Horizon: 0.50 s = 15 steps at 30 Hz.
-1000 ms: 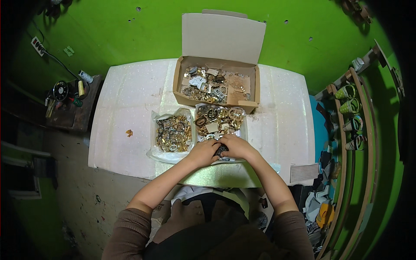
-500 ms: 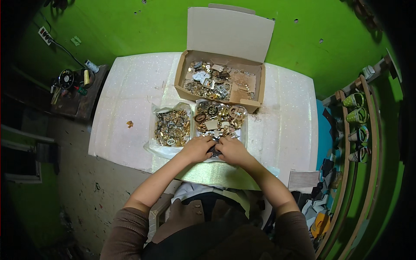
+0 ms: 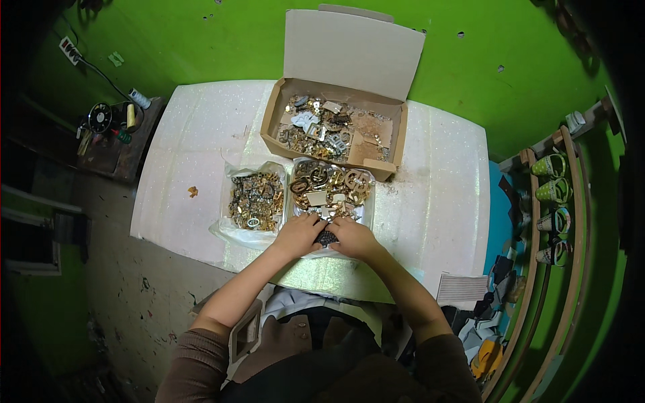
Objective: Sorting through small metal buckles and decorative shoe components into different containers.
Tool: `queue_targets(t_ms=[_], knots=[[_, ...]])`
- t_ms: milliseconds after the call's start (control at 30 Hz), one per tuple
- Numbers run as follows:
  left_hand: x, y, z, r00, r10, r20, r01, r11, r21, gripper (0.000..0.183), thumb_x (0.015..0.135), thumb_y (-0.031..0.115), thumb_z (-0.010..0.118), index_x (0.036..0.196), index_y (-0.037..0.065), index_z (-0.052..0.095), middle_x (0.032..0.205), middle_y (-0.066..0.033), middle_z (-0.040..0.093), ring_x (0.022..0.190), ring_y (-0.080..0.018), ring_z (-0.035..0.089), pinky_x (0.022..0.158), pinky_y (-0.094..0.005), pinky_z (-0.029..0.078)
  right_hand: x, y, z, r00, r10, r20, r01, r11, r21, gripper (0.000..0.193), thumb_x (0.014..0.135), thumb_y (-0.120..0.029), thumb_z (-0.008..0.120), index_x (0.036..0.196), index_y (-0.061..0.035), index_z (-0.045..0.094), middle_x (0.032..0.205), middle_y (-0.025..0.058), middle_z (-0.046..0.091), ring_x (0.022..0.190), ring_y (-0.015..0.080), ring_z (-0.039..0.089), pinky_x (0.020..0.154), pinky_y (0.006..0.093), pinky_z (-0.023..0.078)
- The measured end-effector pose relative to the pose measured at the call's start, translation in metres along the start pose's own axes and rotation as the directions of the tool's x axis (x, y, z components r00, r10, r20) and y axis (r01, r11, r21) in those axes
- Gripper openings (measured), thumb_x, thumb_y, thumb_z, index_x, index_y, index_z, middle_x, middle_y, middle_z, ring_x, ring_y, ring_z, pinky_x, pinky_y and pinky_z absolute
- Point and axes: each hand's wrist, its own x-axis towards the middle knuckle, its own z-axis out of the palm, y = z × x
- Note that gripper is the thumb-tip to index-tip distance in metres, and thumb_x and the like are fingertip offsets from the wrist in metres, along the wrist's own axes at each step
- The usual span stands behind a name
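Observation:
Between my two hands is a dark piece with a bumpy, beaded surface (image 3: 326, 238), at the near end of the right-hand clear tray (image 3: 371, 205). My left hand (image 3: 299, 234) is closed on its left side, and my right hand (image 3: 354, 237) is closed on its right side. Their fingertips are partly hidden. Beyond them, the tray holds gold and dark metal buckles and rings (image 3: 332, 178), along with a flat cream piece (image 3: 315, 199). Left of it, a tray lined with white plastic (image 3: 228, 234) holds many small metal fittings (image 3: 259, 195).
An open cardboard box (image 3: 366, 172) with mixed metal fittings stands behind the trays, lid raised against the green wall. Everything rests on a whitish glittery table (image 3: 437, 188). Sandals (image 3: 551, 191) hang on a wooden rack at right. A small dark side table (image 3: 111, 161) stands left.
The view has shifted slightly, so the trays and box sit a little further left. My hands stay together at the tray's near end, and more of the dark beaded piece shows between them.

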Motion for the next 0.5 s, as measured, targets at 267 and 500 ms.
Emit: queue_targets(t_ms=[267,500], knots=[[0.006,0.0,-0.009,0.996,-0.028,0.087,0.033,0.998,-0.055,0.036,0.072,0.023,0.061,0.105,0.011,0.055,0.095,-0.0089,0.055,0.092,-0.026,0.053,0.082,-0.0363,0.041,-0.002,0.006,-0.02,0.99,0.139,0.038,-0.144,0.968,0.205,0.018,0.074,-0.02,0.058,0.086,-0.0075,0.059,0.077,0.0117,0.057,0.075,0.029,0.055,0.068,0.0363,0.045],[0.001,-0.002,-0.017,0.998,0.064,-0.026,-0.067,0.989,-0.128,0.033,0.074,0.024,0.059,0.105,0.011,0.056,0.103,-0.0073,0.054,0.096,-0.0251,0.051,0.085,-0.0357,0.04,-0.003,0.004,-0.023,0.938,0.102,-0.333,-0.109,0.994,-0.003,0.013,0.072,-0.009,0.051,0.08,-0.0092,0.061,0.079,0.0089,0.056,0.077,0.025,0.057,0.069,0.0347,0.046]])
